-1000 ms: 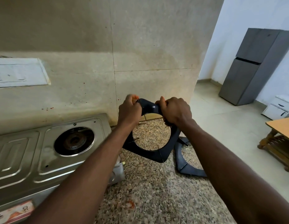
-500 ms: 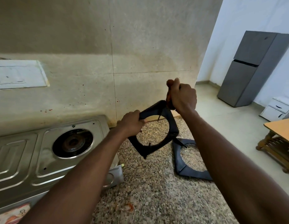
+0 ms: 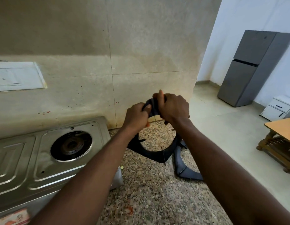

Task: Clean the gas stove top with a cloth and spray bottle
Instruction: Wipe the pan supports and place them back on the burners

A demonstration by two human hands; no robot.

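A black square metal pan support [image 3: 157, 154] is gripped at its top edge by the curled left hand [image 3: 137, 116] and right hand [image 3: 173, 108], above the speckled granite counter [image 3: 149, 192] beside the steel gas stove [image 3: 35, 168]

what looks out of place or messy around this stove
Both pan supports are off the stove. The left hand and right hand grip the held pan support, tilted above the counter; the second pan support lies on it. The burner is bare. Reddish spots dot the wall.
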